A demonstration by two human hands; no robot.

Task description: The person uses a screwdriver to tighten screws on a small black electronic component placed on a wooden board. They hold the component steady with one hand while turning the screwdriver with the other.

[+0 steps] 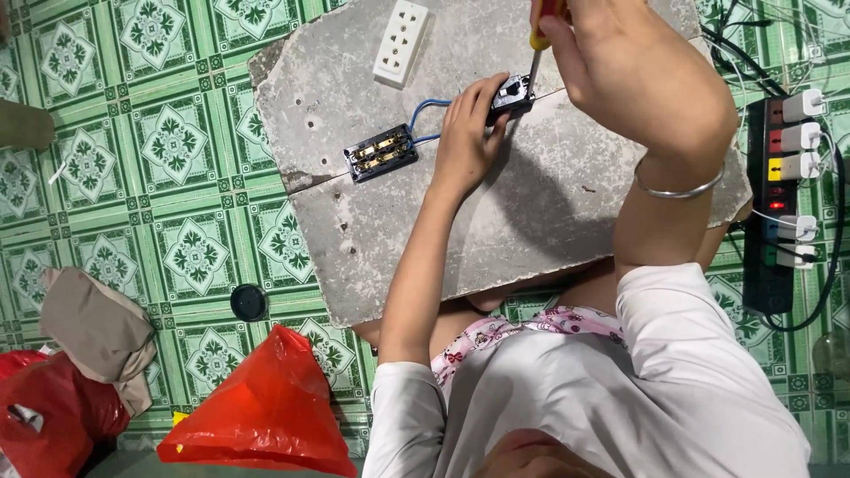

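My left hand [467, 133] presses on a small black electrical part [512, 96] lying on a grey concrete slab [531, 212]. My right hand [620, 62], with a silver bangle at the wrist, grips a screwdriver [537, 49] with a yellow and red handle; its tip points down into the black part. Blue wires [427, 111] run from that part to a black socket base with brass contacts [381, 152]. A white socket cover [401, 42] lies at the slab's far edge.
A black power strip [768, 204] with several white plugs and cables lies on the green patterned tile floor at right. A red plastic bag [266, 412], a brown cloth [93, 327], another red bag [44, 407] and a small black round cap [248, 302] lie at left.
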